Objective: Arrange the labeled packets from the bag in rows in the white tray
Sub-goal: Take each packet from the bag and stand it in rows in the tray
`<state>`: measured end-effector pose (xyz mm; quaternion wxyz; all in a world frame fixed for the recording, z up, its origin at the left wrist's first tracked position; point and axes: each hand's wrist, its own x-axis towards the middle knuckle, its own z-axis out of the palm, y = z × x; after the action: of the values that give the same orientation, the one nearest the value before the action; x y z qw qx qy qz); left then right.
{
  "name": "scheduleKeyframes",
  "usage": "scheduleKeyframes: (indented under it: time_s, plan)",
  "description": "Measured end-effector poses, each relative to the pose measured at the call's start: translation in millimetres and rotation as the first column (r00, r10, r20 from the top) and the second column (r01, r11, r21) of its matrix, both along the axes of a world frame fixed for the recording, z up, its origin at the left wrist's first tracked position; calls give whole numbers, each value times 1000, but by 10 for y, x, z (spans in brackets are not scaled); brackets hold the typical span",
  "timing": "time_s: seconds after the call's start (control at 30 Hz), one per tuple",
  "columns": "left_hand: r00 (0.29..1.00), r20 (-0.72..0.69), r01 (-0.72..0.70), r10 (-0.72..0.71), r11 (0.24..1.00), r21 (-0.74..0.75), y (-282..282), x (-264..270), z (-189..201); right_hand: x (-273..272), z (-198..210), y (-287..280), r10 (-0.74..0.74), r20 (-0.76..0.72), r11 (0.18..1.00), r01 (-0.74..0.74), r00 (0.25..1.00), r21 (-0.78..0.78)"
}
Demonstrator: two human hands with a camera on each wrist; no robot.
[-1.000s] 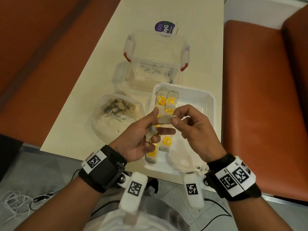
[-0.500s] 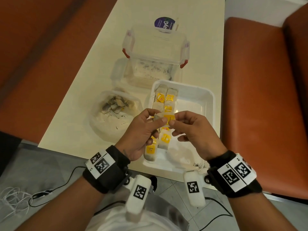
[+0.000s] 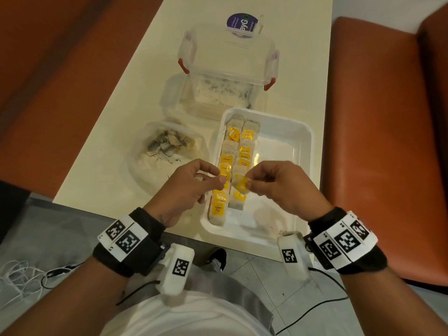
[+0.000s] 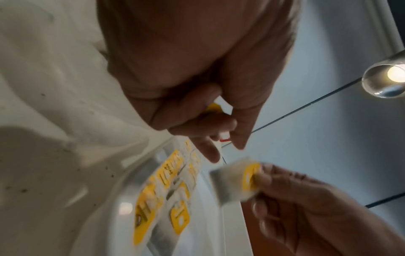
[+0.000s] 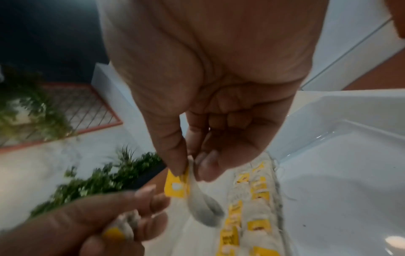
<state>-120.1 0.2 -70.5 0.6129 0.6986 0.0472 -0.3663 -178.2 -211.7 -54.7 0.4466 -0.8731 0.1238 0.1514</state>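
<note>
The white tray (image 3: pixel 288 134) holds two rows of yellow-labeled packets (image 3: pixel 238 151) along its left side. Just above the near end of those rows, my right hand (image 3: pixel 249 181) pinches one packet (image 3: pixel 240 185) by its label between thumb and forefinger; the pouch (image 5: pixel 202 206) hangs below the fingers. My left hand (image 3: pixel 216 179), a little to the left, is curled round another packet (image 4: pixel 215 107), mostly hidden in the fingers. The clear bag (image 3: pixel 167 146) of loose packets lies left of the tray.
A clear lidded box (image 3: pixel 228 59) with red latches stands behind the tray, with a purple-labelled item (image 3: pixel 242 23) beyond it. Orange benches (image 3: pixel 378 141) flank the narrow table (image 3: pixel 116 132). The tray's right half (image 3: pixel 278 154) holds no packets. Cables lie on the floor (image 3: pixel 21 280).
The hands, joined on one packet before, have drawn apart. The right hand now pinches a packet alone and the left keeps its own.
</note>
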Motion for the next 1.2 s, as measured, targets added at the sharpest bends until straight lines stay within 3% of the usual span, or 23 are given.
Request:
scheduleKeyframes:
  time_s: [0.1, 0.2, 0.43, 0.8, 1.2]
  plan:
    - [996, -34, -80, 81, 997, 10, 116, 38, -44, -45, -114, 111, 263, -198, 936, -300, 944, -186]
    - [992, -54, -111, 111, 994, 7, 184, 58, -61, -21, -226, 218, 330, -345, 898, -406, 878, -173]
    - [988, -68, -137, 137, 991, 5, 201, 38, -77, 134, -434, 199, 236, -354, 877, -355, 905, -323]
    - [987, -83, -140, 138, 990, -9, 175, 51, -66, 223, -477, 170, 188, -319, 895, -296, 929, -334]
    - [928, -323, -277, 187, 926, -258, 174, 75, -42, 244, -472, 135, 145, -290, 912, -242, 946, -331]
